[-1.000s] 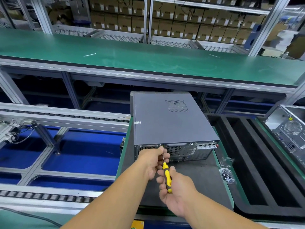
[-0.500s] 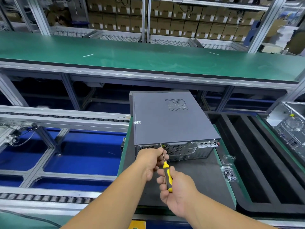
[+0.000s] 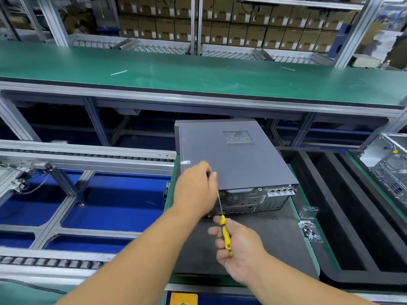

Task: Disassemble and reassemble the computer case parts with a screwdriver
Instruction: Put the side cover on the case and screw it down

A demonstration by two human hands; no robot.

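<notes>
A dark grey computer case (image 3: 237,164) lies on a black mat (image 3: 271,238), its rear panel with fan grille and ports facing me. My left hand (image 3: 196,190) hovers over the case's near-left top edge with fingers curled and thumb and fingertips pinched together; whatever is between them is hidden. My right hand (image 3: 242,249) grips the yellow handle of a screwdriver (image 3: 225,234). Its thin shaft points up toward the rear panel, just below my left hand.
A clear plastic box of several small screws (image 3: 310,232) sits on the mat's right edge. Black foam trays (image 3: 352,216) lie to the right, and beyond them an open bare chassis (image 3: 389,170). A roller conveyor (image 3: 88,155) runs at left; a green shelf (image 3: 198,78) spans behind.
My left hand has let go of the screwdriver shaft and risen onto the case's top edge. The right hand has drawn the screwdriver slightly back from the rear panel.
</notes>
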